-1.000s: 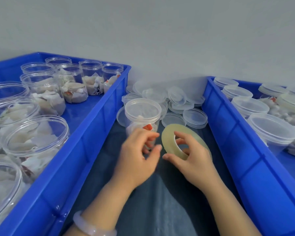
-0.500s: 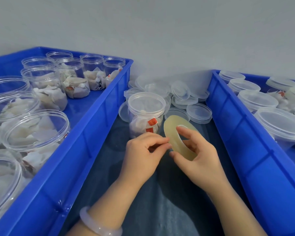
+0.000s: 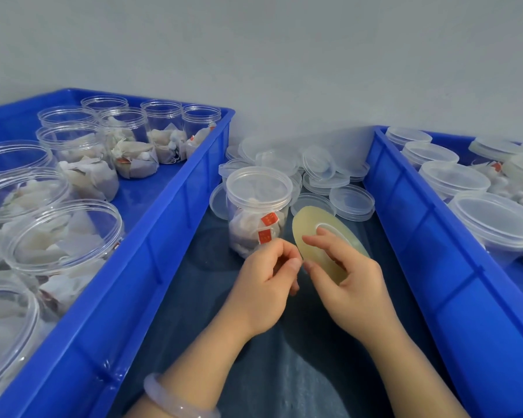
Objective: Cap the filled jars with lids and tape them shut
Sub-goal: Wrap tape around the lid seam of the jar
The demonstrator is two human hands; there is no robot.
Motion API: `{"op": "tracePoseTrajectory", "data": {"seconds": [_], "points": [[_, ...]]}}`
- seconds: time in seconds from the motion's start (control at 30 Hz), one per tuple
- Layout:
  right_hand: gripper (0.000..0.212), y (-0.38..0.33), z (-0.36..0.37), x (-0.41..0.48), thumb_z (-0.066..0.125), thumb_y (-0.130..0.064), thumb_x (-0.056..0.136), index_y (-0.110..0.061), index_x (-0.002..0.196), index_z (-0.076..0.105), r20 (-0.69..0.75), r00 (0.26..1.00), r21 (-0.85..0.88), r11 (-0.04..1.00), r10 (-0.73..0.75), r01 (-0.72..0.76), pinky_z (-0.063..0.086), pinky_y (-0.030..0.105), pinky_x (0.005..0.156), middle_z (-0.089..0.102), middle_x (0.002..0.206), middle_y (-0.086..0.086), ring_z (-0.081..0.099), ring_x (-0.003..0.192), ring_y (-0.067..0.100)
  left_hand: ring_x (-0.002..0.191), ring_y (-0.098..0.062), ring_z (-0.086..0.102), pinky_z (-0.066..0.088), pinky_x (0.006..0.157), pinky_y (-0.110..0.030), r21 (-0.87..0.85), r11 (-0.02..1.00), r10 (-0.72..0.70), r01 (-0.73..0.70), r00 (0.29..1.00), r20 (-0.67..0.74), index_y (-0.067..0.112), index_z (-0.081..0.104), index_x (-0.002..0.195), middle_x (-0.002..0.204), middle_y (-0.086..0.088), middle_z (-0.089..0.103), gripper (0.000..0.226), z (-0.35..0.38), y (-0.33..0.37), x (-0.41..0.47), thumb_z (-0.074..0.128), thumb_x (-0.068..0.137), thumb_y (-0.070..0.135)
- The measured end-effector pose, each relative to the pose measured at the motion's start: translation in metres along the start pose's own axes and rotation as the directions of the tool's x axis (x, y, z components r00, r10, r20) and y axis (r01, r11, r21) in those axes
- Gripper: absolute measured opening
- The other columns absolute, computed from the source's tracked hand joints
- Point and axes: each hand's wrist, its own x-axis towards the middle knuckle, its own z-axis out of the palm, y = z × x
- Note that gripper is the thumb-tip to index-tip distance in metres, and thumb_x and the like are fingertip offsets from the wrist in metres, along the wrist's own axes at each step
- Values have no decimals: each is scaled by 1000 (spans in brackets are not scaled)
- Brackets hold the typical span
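1. A blue crate point(image 3: 118, 312) fills the view from 7 to 10 o'clock. It holds open clear jars point(image 3: 64, 236) packed with white sachets, none of them capped.
2. A second blue crate point(image 3: 435, 267) runs from 2 to 5 o'clock and carries lidded jars point(image 3: 495, 221).
3. Between the two crates a dark blue cloth point(image 3: 284, 372) stretches toward 6 o'clock.
4. A heap of loose clear lids point(image 3: 351, 200) lies at the cloth's far end, about 12 o'clock from the hands.
5. The capped jar point(image 3: 258, 206) stands upright on the cloth at 11 o'clock from the hands, lid on and two red tags showing through its wall. It sits just beside the lid heap.
6. The right hand point(image 3: 351, 285) clamps the tape roll point(image 3: 305, 224) – forefinger across its face near the core, thumb at the lower rim. The roll is tilted, at 3 o'clock of the capped jar and close to it.
7. The left hand point(image 3: 266, 294) has its fingers curled, with thumb and forefinger pinching at the roll's near rim – whether a loose tape end lies between them is too small to tell.
8. A pale bracelet point(image 3: 169, 402) circles the left wrist at 7 o'clock.
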Motion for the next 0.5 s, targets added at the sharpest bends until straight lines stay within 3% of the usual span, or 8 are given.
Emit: {"op": "tracePoseTrajectory", "data": {"seconds": [0.13,0.2,0.3,0.43,0.5], "points": [[42,0,0,0,65,-1,85,-38,105,66,22,995,-64,993,-95,96,25,-2,97,46,126,-20,33,132,-5,60,-10,53,47,65,-24,-214,972,-100,99,995,6,12,54,76,58,5,56,11,-1,3,1,55,82,22],[35,1,0,-1,65,1,84,-30,100,72,25,995,-95,991,-94,96,23,-4,95,47,130,-11,34,130,-4,61,-8,55,48,65,-23,-128,989,-83,80,996,-18,16,55,76,62,9,59,15,-2,0,2,67,84,15],[25,3,0,0,66,-3,84,-24,95,74,14,998,-140,988,-62,64,21,-6,93,50,129,-9,37,123,-8,66,-6,56,49,67,-24,74,997,-29,34,997,-71,26,56,74,70,10,61,20,-1,-4,3,68,85,14],[23,2,-2,1,60,-9,90,-25,101,71,81,994,-174,981,-77,90,23,-8,87,38,111,-40,19,118,-33,75,1,57,42,66,-8,273,952,169,-137,981,-96,32,53,75,78,12,58,25,0,-5,3,68,86,16],[22,3,-3,3,58,-13,92,-28,104,69,108,991,-182,979,-74,93,24,-7,86,34,108,-45,15,119,-34,76,1,58,41,66,-6,319,929,244,-188,959,-146,27,59,76,76,14,60,20,1,-6,2,72,83,13]]}}
